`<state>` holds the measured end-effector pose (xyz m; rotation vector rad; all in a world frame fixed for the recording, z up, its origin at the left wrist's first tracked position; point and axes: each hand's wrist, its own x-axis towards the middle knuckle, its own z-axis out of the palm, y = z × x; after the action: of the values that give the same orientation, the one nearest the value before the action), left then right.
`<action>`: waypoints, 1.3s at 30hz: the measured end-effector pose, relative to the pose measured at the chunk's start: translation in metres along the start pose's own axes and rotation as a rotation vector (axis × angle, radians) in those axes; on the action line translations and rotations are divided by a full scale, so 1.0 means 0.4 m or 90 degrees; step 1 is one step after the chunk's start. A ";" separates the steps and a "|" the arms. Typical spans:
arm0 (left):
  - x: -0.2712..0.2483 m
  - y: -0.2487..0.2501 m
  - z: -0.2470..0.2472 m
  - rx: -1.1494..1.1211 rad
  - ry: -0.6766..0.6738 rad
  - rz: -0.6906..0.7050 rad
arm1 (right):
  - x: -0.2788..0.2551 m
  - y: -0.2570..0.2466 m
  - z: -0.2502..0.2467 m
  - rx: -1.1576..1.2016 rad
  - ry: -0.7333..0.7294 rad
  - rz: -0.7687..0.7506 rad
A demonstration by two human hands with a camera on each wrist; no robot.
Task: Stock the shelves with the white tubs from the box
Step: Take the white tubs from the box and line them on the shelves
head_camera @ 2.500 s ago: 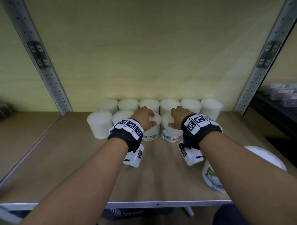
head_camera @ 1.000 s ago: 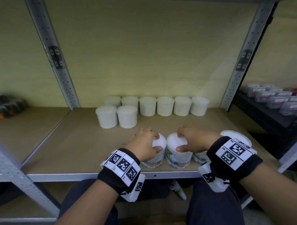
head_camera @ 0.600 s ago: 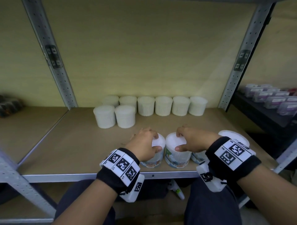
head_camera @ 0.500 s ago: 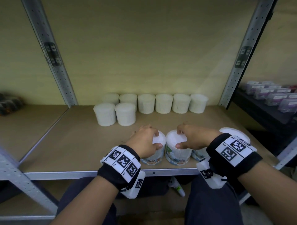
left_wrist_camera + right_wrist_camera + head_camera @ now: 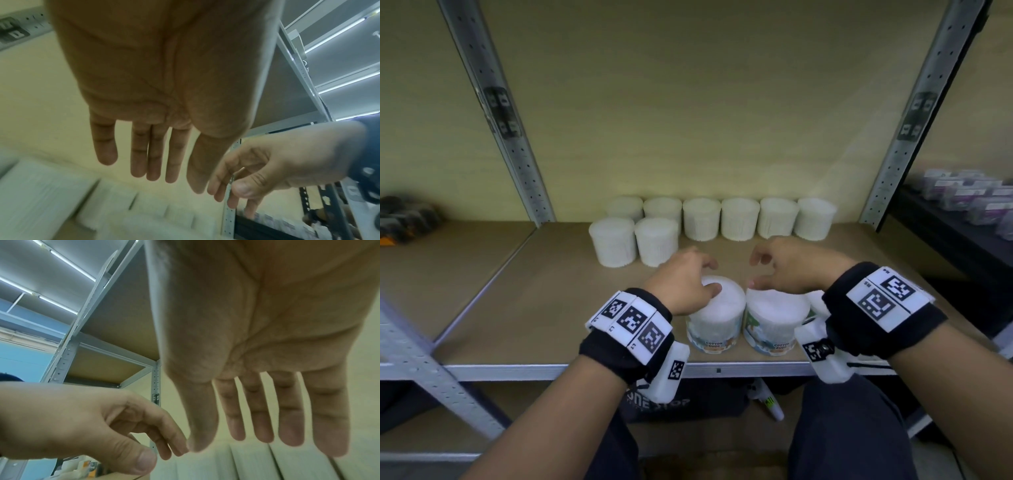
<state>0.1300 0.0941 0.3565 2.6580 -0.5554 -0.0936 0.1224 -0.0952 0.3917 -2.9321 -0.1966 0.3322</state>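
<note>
Two labelled tubs side by side at shelf edge, both hands' fingers spread loosely above, gripping nothing.

wooden shelf: eight white tubs at the back in two rows, two labelled tubs touching near front edge
</note>
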 end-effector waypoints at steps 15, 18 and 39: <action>0.121 -0.318 -0.199 -0.014 0.078 -0.175 | 0.314 -0.255 -0.040 0.085 0.095 -0.126; 0.164 -0.370 -0.202 -0.004 0.069 -0.196 | 0.379 -0.287 -0.035 0.058 0.063 -0.116; 0.275 -0.487 -0.143 0.071 0.048 -0.177 | 0.570 -0.332 0.022 -0.122 -0.025 -0.059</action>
<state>0.3111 0.2349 0.3296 2.8190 -0.1682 -0.0454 0.3262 0.0701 0.3617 -3.0921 -0.3886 0.3774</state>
